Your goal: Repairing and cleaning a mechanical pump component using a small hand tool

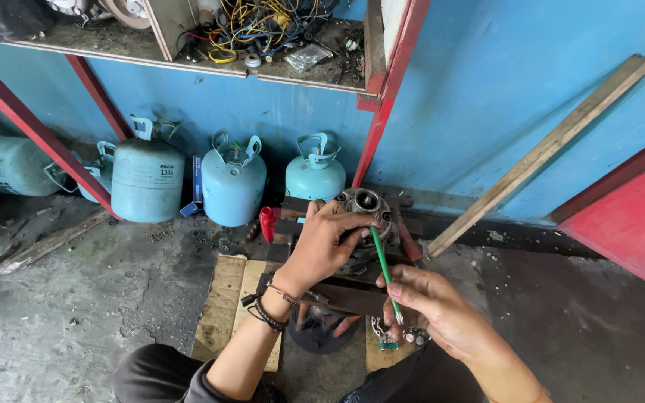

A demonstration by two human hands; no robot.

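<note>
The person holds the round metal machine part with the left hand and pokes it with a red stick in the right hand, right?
Not quite. The stick in the right hand is green, not red, as the head view shows. The left hand does hold the round metal part.

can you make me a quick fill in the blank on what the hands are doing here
1. The left hand rests on a round ____ part.
2. The right hand holds a thin ____ tool.
3. Against the blue wall stand pale blue gas ____.
4. A wooden ____ leans on that wall at the right.

Missing words: metal; green; cylinders; plank
</note>
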